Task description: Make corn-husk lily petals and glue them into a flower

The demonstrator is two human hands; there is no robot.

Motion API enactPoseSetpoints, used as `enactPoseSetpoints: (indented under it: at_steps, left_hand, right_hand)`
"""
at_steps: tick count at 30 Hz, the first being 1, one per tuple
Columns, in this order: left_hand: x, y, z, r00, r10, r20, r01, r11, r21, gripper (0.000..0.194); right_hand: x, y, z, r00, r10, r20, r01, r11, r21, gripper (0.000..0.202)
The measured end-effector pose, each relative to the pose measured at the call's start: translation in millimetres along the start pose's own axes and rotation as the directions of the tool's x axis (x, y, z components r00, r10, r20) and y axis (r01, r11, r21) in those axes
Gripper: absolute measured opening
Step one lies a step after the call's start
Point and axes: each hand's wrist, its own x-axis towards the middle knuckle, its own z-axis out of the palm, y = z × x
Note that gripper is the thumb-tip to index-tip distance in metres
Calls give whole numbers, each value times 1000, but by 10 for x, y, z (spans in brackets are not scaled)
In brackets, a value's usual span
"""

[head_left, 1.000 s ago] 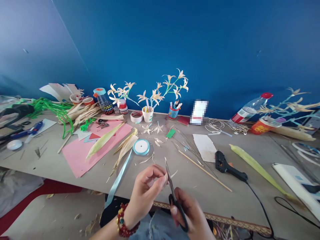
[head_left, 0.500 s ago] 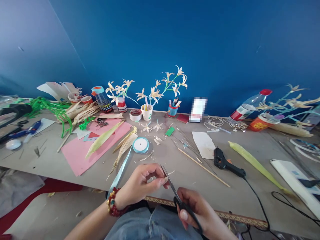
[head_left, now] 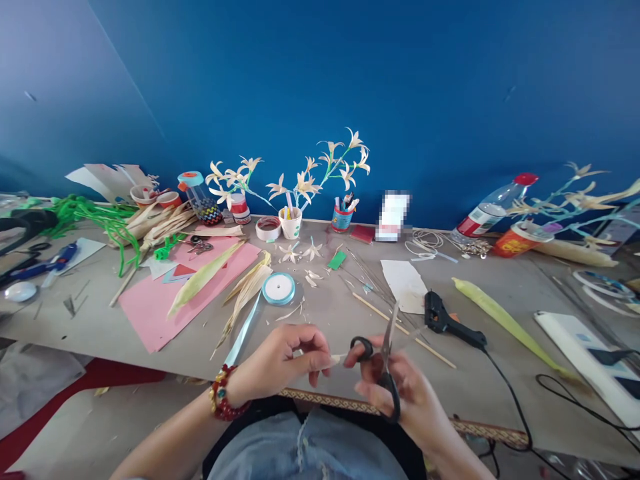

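Observation:
My left hand [head_left: 295, 357], with a beaded bracelet [head_left: 225, 393] at the wrist, pinches a small pale sliver, perhaps a piece of husk [head_left: 339, 359], between thumb and fingertips. Just to its right, my right hand [head_left: 400, 390] holds a pair of black-handled scissors [head_left: 387, 350]. The blades point up and away, and the two finger loops are spread apart. One loop lies close to the pale piece. Beyond the left hand, a spool of light blue ribbon [head_left: 279, 289] lies on the table, its loose end running toward the wrist. Small pale flowers [head_left: 290, 253] lie behind the spool.
Pink paper [head_left: 145, 310] with a green husk [head_left: 203, 280] lies left. A wooden stick [head_left: 400, 327], a black glue gun [head_left: 450, 323] with its cord, and another husk [head_left: 505, 323] are right. Cups with husk flowers [head_left: 291, 223], a pen tin [head_left: 343, 217] and a tilted bottle [head_left: 493, 212] line the wall.
The scissors have swung away from the left fingertips and turned in my right hand, blades now pointing up at the right. My left hand stays nearly in place, still pinching the pale piece.

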Motion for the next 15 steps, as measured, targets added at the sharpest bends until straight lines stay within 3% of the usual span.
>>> enactPoseSetpoints:
  at_steps: [6,10,12,15]
  left_hand:
    - [25,102,70,998,51,34,-57,979,193,13]
    - [25,85,51,981,188,-36,-170,942,290,8]
    - [2,23,62,928,329,-173,-262,909,324,7]
    - [-54,-115,161,734,458,-501,-318,884,343,7]
  right_hand:
    - [149,-92,111,989,3,150,1,1000,-26,32]
    - [132,-45,148,992,54,110,-62,996,72,37]
    - [112,5,158,995,67,79,-81,980,180,40]
    - [95,78,175,1000,29,5,-30,951,306,43]
